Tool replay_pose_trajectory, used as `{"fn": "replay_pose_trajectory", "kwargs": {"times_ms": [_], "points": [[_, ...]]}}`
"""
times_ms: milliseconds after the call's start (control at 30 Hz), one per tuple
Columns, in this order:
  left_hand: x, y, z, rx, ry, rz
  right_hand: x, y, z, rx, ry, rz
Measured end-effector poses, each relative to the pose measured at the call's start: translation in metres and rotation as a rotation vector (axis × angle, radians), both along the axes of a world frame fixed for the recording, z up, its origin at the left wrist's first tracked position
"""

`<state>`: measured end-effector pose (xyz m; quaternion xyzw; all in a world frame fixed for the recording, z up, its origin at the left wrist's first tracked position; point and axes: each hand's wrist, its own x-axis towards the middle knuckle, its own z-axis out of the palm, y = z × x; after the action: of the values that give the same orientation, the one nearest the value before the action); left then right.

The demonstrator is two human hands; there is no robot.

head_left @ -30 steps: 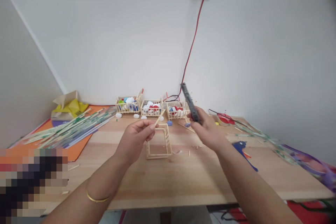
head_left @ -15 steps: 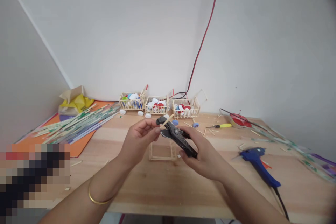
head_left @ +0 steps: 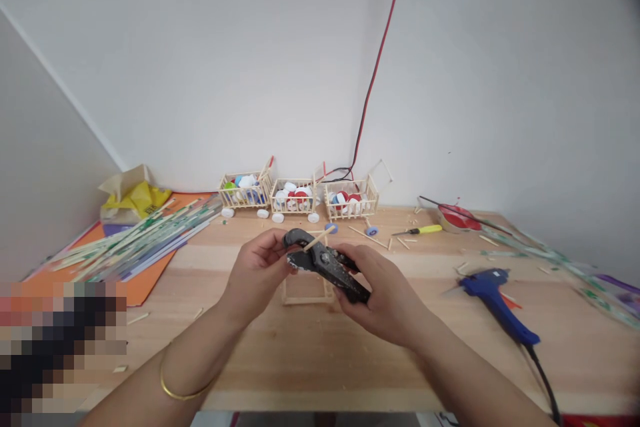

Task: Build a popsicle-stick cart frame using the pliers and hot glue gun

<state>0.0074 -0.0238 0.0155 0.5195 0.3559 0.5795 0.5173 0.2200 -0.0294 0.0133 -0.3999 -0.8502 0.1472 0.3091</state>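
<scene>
My right hand (head_left: pixel 383 290) is wrapped round the handles of black, paint-flecked cutters (head_left: pixel 333 267), whose jaws point up and left. A thin wooden stick (head_left: pixel 320 237) lies across the jaws, its free end slanting up to the right. My left hand (head_left: pixel 263 263) is closed at the jaw tips, pinching the stick's lower end, which the jaws and fingers partly hide. Below and behind the cutters, a small rectangular stick frame (head_left: pixel 305 301) lies on the wooden table (head_left: pixel 280 353); my hands cover part of it.
Three stick carts holding bottle caps, a left cart (head_left: pixel 245 195), a middle cart (head_left: pixel 295 199) and a right cart (head_left: pixel 351 203), stand by the wall. A blue glue gun (head_left: pixel 500 307), yellow-handled screwdriver (head_left: pixel 425 230) and tape roll (head_left: pixel 457 219) lie right. Sticks (head_left: pixel 145 233) cover an orange sheet (head_left: pixel 150 283) left.
The view has shifted slightly. The cutters' head sits a little lower and farther left, the jaws still around the stick. Both hands keep their hold.
</scene>
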Motion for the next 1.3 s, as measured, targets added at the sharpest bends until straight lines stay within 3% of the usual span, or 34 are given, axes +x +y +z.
{"fn": "replay_pose_trajectory", "kwargs": {"times_ms": [400,667,833,1033,1300], "points": [[-0.001,0.002,0.002,-0.007,0.098,0.007,-0.001,-0.002,0.002,-0.104,-0.061,-0.076],[-0.008,0.001,0.009,0.045,0.344,0.023,0.004,0.000,0.006,-0.380,0.082,-0.098],[-0.011,-0.002,0.011,0.261,0.718,0.148,0.014,0.006,0.003,-0.530,0.188,-0.123],[-0.007,0.000,0.002,0.531,0.928,0.331,0.019,0.009,-0.004,-0.701,0.281,-0.086],[0.003,0.000,-0.014,0.663,1.081,0.245,0.025,-0.015,-0.023,-0.789,0.263,-0.154]]}}
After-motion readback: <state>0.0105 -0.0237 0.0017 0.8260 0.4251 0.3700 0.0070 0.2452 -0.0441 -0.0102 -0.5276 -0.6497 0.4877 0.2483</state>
